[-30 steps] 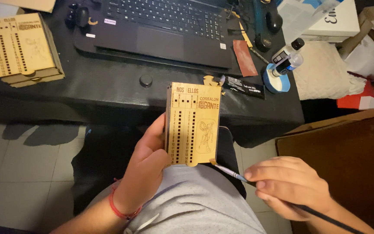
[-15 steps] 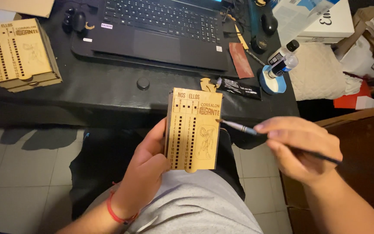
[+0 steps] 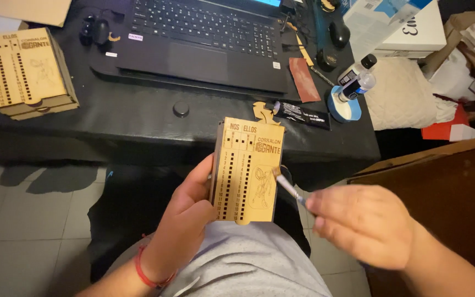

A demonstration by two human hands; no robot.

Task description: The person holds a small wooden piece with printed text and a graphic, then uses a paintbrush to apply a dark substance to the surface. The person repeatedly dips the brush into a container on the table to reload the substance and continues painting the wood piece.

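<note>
A black desk [image 3: 138, 124] over pale floor tiles [image 3: 23, 231] carries an open black laptop [image 3: 204, 44] and a stacked wooden box [image 3: 28, 71]. The left hand [image 3: 185, 217] grips an engraved plywood panel [image 3: 247, 170] above the lap; the right hand [image 3: 366, 223] pinches a thin brush [image 3: 288, 187] touching it.

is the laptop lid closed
No, the laptop on the black desk is open, its keyboard and touchpad plainly showing above the wooden box held in the left hand.
</note>
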